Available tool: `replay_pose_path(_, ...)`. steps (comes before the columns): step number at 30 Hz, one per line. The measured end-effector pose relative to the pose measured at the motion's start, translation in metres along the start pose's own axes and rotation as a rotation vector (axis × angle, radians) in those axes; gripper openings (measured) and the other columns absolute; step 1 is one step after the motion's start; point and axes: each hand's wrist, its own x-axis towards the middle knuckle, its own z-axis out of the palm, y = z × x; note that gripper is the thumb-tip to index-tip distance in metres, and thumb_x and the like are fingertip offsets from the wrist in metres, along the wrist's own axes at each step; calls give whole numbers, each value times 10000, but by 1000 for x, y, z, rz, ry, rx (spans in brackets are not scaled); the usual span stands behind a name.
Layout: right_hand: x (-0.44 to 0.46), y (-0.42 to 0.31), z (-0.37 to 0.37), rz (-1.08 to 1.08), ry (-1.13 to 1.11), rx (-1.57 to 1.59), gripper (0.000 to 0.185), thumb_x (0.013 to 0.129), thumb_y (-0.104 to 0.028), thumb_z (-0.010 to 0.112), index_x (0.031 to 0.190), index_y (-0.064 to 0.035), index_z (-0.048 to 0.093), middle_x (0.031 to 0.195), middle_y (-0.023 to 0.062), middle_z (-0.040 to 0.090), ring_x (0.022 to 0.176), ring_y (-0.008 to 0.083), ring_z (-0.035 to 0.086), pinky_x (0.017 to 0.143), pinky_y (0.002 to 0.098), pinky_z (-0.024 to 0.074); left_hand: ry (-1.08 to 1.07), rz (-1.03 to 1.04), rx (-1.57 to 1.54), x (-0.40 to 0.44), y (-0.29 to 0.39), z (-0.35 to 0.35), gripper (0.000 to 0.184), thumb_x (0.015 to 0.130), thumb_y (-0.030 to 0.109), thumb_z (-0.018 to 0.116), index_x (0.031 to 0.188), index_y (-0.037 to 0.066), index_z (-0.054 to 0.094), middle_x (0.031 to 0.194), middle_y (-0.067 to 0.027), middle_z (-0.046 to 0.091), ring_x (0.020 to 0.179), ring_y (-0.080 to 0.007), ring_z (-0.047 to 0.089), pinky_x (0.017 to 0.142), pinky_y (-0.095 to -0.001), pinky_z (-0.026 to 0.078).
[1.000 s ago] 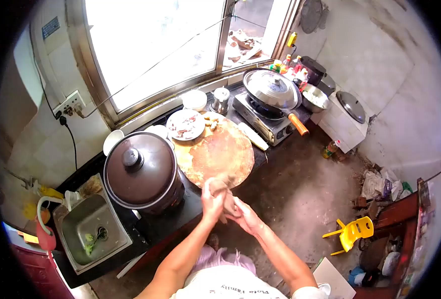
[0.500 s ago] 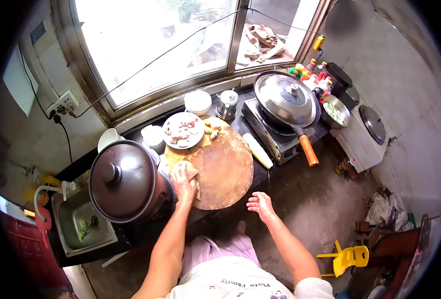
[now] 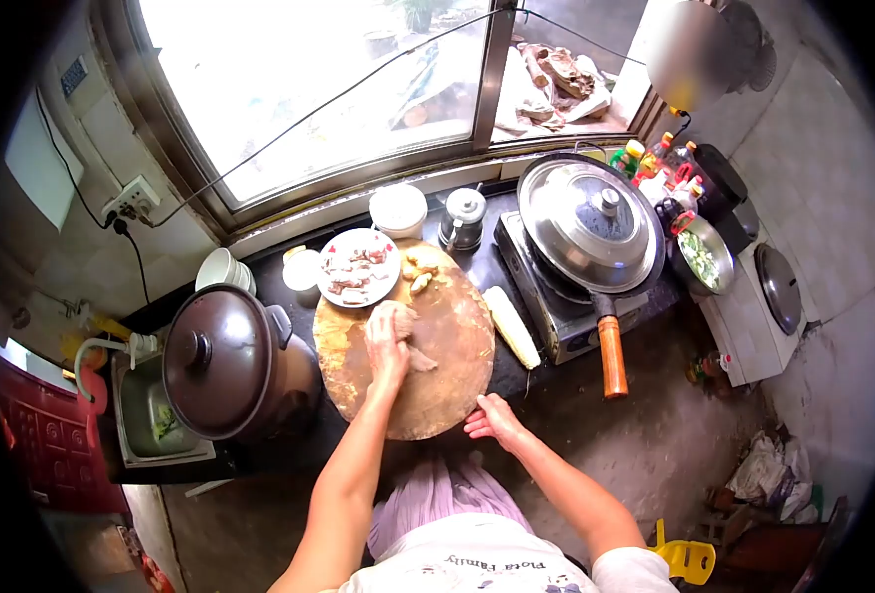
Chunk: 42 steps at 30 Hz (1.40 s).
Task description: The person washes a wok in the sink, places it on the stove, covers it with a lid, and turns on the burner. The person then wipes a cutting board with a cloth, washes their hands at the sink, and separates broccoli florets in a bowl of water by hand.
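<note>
Left fingers (image 3: 385,323) clasp crumpled, dull-tan cloth (image 3: 420,360).

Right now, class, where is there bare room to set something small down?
The board is bare right of the cloth under the left hand, and towards its near edge, short of the right hand. Crowded: its far edge, by the plate and ginger; the stove, under a lidded pan.

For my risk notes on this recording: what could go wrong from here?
The left hand holds a bunched beige cloth on the round wooden chopping board; a wide wipe might nudge the round white plate of pinkish meat or the yellowish ginger-like pieces. The orange wooden pan handle juts past the metal stove; an arm could catch it.
</note>
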Motion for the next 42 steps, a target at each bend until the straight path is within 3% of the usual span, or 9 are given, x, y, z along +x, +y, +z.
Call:
replay_pose_path(6,6,-6,-5,68,-56,15,358,974,-331,378,1058,17,368,939,223,578,731,298,649,594,353,565,-366,153,-158,-9,30,19,585,608,-118,439,1143,100,536,1126,-171,536,1073,-378,467,951,-432,379)
replay_pose_path(11,13,-1,-19,86,-130,7,554,963,-457,342,1140,64,411,1044,273,555,838,339,633,696,399,552,-170,124,-167,47,22,52,559,631,-100,450,1152,88,529,1162,-194,539,1069,-410,480,977,-445,364)
replay_pose_path(19,21,4,-26,221,-204,311,801,926,-598,280,1158,158,405,1136,340,511,1026,437,559,849,482,494,-668,283,-159,-22,48,9,523,614,-96,520,1101,88,567,1221,-160,534,1083,-370,489,947,-418,405)
replay_pose_path(22,23,-7,-29,319,-237,346,848,919,-612,267,1197,182,369,1190,363,472,1057,451,539,897,505,465,-625,21,-467,-14,71,-57,512,612,-114,494,1088,58,569,1126,-164,590,1029,-342,545,916,-393,435)
replay_pose_path(27,30,-13,-36,431,-272,404,859,924,-591,275,1256,200,309,1243,374,424,1098,457,514,917,515,456,111,-267,144,-70,-39,-72,469,666,-93,397,1081,30,580,1051,-187,607,995,-338,567,914,-391,437)
replay_pose_path(32,32,-26,-30,502,-272,341,732,941,-501,234,1231,154,385,1202,319,498,1077,421,545,921,515,460,-61,71,-19,-85,44,-8,207,689,-61,500,838,46,595,829,-151,610,791,-342,581,704,-417,449)
replay_pose_path(37,37,-12,-46,386,-299,360,505,944,-347,265,1235,-3,492,1215,181,545,1089,323,551,942,493,444,-543,20,-464,-104,115,5,512,576,-110,498,1034,100,585,1087,-131,590,1047,-362,510,926,-446,403)
replay_pose_path(39,35,-12,-46,301,-292,510,375,929,-290,351,1084,-15,552,1039,178,622,921,302,636,805,457,534,-467,96,-427,-69,106,3,499,607,-108,500,1053,97,594,1077,-143,599,1074,-368,510,946,-440,394)
replay_pose_path(42,40,-20,-48,407,-217,390,431,931,-260,334,1101,106,488,1074,295,576,970,399,611,858,478,517,-161,60,-208,-17,39,23,446,653,-104,472,1032,95,601,1058,-163,602,1049,-371,518,935,-434,399)
